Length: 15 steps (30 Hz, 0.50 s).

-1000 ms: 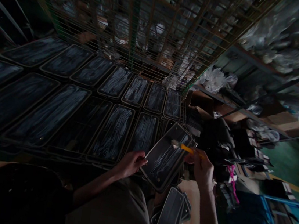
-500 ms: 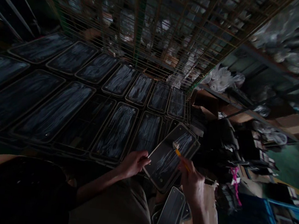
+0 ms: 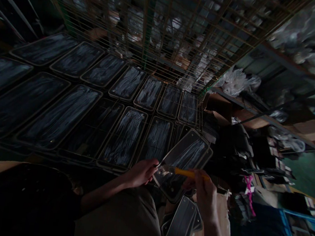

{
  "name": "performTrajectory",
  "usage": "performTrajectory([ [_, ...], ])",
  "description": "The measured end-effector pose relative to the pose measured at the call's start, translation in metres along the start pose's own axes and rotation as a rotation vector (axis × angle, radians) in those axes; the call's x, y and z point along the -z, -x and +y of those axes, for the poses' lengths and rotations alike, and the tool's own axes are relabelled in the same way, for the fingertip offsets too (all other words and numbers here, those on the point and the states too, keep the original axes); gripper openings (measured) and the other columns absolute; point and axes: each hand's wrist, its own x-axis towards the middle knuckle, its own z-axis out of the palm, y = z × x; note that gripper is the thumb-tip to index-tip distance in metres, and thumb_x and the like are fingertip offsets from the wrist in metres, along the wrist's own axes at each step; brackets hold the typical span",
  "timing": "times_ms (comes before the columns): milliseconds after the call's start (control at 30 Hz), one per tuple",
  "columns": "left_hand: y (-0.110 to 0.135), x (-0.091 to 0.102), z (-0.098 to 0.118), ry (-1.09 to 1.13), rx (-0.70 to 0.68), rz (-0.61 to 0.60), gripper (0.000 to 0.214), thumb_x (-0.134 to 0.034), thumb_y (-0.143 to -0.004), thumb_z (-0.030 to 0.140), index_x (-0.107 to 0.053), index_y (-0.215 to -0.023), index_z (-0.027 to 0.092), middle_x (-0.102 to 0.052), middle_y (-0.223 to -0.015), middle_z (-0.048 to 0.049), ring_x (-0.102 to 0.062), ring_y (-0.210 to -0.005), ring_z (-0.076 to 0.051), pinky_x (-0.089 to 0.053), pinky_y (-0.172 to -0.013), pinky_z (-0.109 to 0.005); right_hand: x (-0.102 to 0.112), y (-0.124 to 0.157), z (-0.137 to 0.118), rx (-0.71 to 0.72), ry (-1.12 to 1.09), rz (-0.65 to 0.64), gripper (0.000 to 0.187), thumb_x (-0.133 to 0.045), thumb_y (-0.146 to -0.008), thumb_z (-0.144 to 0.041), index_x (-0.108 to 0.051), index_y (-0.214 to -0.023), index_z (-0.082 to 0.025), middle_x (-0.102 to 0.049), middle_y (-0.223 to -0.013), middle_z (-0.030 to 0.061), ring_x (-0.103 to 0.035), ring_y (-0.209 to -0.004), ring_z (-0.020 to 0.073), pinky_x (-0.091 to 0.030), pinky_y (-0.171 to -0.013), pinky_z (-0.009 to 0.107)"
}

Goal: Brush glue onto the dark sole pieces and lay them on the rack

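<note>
My left hand [image 3: 144,171] pinches the left edge of a dark rectangular panel [image 3: 180,152] with rounded corners, held tilted in front of me. Whitish streaks cover its upper right part. In my right hand [image 3: 204,189] is a brush [image 3: 185,172] with a yellow handle, fingers closed round it. The brush head lies low on the panel's left side, close to my left fingers. Beyond, rows of similar panels [image 3: 124,136] lie side by side, most with white streaks on top.
A wire mesh cage wall [image 3: 158,28] rises behind the panels. More dark panels [image 3: 179,228] stand in a cardboard box [image 3: 220,216] below my right hand. Shelving with plastic bags [image 3: 235,82] is at the right, near a blue container [image 3: 264,234].
The brush has moved down and left across the panel, and its handle has swung to nearly level. My left hand keeps its hold on the panel's edge.
</note>
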Motion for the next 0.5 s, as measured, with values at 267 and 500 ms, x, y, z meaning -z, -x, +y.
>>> performTrajectory([
  [267,-0.003,0.003,-0.003,-0.091,-0.112,0.033,0.018,-0.045,-0.092,0.033,-0.054,-0.089,0.018,-0.049,-0.063,0.0019,-0.05,-0.055,-0.012,-0.035,-0.051,-0.02,0.018,-0.073,0.016,0.176,0.136,0.365,0.037,-0.051,-0.091,-0.051,-0.061,-0.102,-0.016,-0.068,-0.069,0.0047,-0.064,-0.055,0.0182,-0.054,-0.054,0.029],
  [500,-0.005,0.003,-0.008,-0.109,-0.111,0.046,0.023,-0.044,-0.092,0.033,-0.057,-0.101,0.017,-0.058,-0.07,-0.0004,-0.053,-0.059,-0.013,-0.038,-0.056,-0.021,0.016,-0.094,0.018,0.378,0.427,0.421,0.033,-0.042,-0.097,-0.041,-0.06,-0.111,-0.017,-0.069,-0.078,0.0042,-0.068,-0.069,0.0166,-0.053,-0.066,0.026],
])
